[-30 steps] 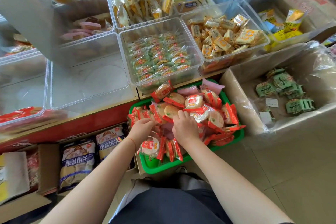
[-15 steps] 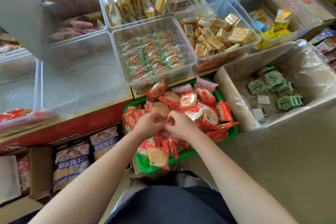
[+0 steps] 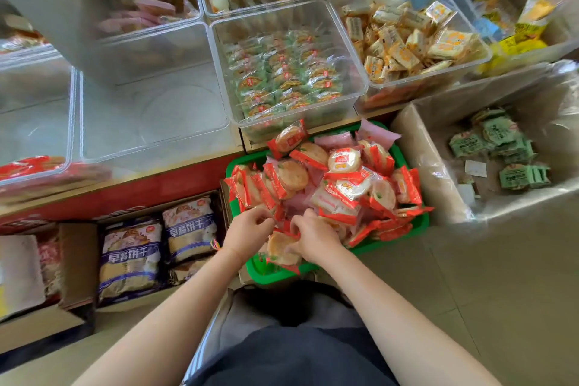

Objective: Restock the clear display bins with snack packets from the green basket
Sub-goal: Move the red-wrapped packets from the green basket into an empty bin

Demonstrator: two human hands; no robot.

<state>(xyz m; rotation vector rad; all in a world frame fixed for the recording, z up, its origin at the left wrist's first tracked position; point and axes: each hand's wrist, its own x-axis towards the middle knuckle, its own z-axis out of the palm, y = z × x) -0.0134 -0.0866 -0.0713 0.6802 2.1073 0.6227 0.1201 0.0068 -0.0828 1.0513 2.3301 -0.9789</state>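
The green basket (image 3: 416, 222) sits on the floor below the shelf, heaped with red-wrapped round snack packets (image 3: 344, 185). Both my hands are down in its near left part. My left hand (image 3: 247, 233) curls its fingers on red packets at the heap's edge. My right hand (image 3: 313, 240) grips a packet holding a pale round cake (image 3: 280, 249). Above the basket stands a clear bin (image 3: 216, 37) of green packets. To its left is a clear bin (image 3: 78, 103) with nothing visible inside. The far-left bin (image 3: 70, 84) holds a few red packets.
Other clear bins hold yellow packets (image 3: 407, 41), pink ones (image 3: 147, 9) and blue ones. A plastic-lined carton (image 3: 413, 166) with green packets stands right of the basket. Cartons with blue-and-white biscuit bags (image 3: 131, 257) sit under the shelf at left. My dark-clothed lap fills the bottom.
Both hands have drawn together and back toward the basket's near left corner, gathering packets. The camera has tilted down and closer.
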